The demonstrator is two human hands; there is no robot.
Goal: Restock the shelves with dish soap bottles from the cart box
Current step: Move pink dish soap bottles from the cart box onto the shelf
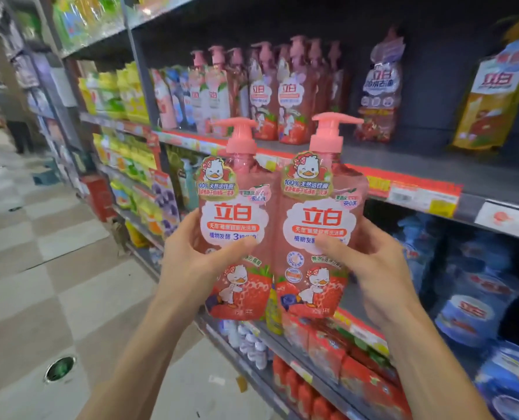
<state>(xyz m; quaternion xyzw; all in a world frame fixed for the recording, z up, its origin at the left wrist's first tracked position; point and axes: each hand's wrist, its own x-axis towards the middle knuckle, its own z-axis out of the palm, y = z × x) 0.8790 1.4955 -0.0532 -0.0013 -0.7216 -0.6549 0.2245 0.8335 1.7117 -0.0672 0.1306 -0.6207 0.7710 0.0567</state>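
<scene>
Left hand [191,262] grips one pink soap bottle [237,225] and right hand [370,268] grips the other bottle [318,219]; both upright, touching side by side, held up in front of the shelf [403,171] where matching bottles [276,95] already stand

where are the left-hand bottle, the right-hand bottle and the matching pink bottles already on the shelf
left-hand bottle [233,221]: head view, on its white front label
right-hand bottle [321,218]: head view, on its white front label
matching pink bottles on the shelf [291,98]: head view, on the label of a front-row bottle
</scene>
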